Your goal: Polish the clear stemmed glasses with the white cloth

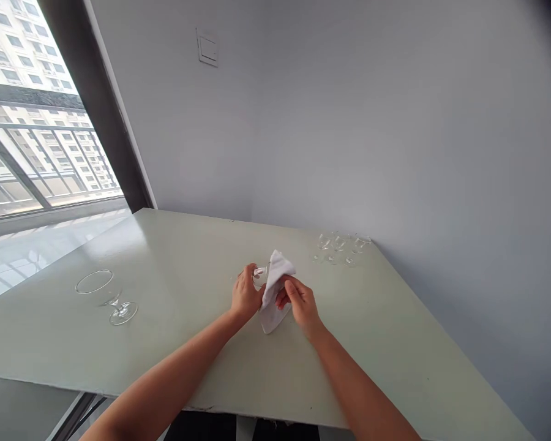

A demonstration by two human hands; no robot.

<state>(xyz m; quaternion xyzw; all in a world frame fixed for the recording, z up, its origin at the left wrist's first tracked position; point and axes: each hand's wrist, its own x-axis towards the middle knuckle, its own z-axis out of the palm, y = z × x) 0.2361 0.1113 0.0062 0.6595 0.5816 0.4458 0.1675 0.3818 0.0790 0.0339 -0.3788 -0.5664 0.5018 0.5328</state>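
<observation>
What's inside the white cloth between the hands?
A clear glass pokes out by the left hand; the white cloth covers the rest, so its bowl and stem can't be seen.

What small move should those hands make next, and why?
Probably the right hand should slide the white cloth farther over the stemmed glass. The left hand appears to steady the glass, while the cloth seems to cover only part of it.
</observation>
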